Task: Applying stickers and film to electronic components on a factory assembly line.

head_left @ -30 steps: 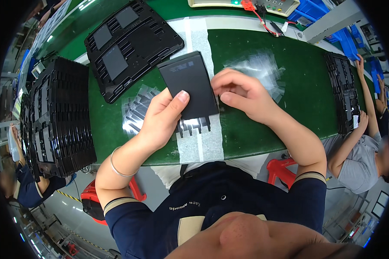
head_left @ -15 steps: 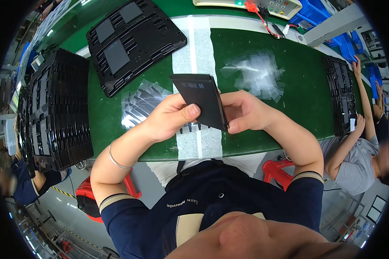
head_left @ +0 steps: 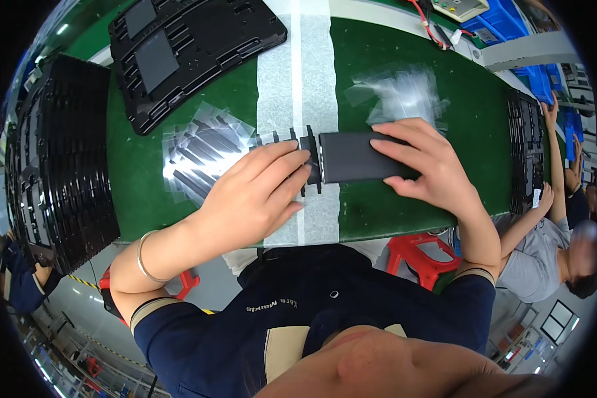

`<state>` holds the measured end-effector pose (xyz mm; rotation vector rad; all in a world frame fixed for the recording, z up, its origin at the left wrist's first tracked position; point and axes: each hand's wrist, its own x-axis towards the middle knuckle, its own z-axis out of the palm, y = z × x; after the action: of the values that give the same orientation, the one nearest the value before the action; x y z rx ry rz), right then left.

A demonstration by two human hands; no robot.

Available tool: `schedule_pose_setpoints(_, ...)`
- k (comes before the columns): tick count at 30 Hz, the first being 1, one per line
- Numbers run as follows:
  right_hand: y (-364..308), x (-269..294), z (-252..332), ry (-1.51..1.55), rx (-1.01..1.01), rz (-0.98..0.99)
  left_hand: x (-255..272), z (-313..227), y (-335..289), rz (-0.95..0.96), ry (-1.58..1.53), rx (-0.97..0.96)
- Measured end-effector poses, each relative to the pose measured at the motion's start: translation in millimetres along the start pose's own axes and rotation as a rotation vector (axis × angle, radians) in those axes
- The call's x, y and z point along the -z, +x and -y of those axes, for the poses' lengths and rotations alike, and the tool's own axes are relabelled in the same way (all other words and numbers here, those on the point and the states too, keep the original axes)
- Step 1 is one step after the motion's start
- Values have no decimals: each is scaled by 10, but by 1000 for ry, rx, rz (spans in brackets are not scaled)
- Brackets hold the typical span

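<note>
A flat black rectangular part [head_left: 351, 157] lies on the green belt [head_left: 464, 139], long side left to right. My right hand [head_left: 426, 164] rests on its right end with the fingers spread over it. My left hand [head_left: 259, 192] presses its fingertips on a small black slotted piece [head_left: 310, 158] at the part's left end. Just left of my left hand lies a fan of clear film sleeves with dark strips [head_left: 202, 152].
A black moulded tray [head_left: 192, 53] holding grey pads sits at the back left. A tall stack of black trays [head_left: 56, 159] stands at the far left. Loose clear film [head_left: 398, 93] lies behind the part. Another person [head_left: 557, 245] sits at the right, by more trays [head_left: 527, 146].
The black part was held up and tilted in both hands; it now lies flat on the belt. Both hands have come down with it and rest on top.
</note>
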<state>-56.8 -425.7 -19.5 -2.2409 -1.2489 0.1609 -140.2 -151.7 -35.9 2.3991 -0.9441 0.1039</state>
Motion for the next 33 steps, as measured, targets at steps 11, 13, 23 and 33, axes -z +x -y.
schedule_pose_setpoints(11, 41, 41, -62, 10, -32, 128, -9, 139, -31, 76, -68, -4)
schedule_pose_setpoints(13, 60, 50, -82, 16, -35, 144, -27, 156, -28, 77, -78, -4)
schedule_pose_setpoints(23, 110, -14, -194, 99, 6, 114, -47, 164, -3, 87, -96, 32)
schedule_pose_setpoints(33, 108, -47, -217, 95, 28, 101, -51, 182, 2, 88, -65, 4)
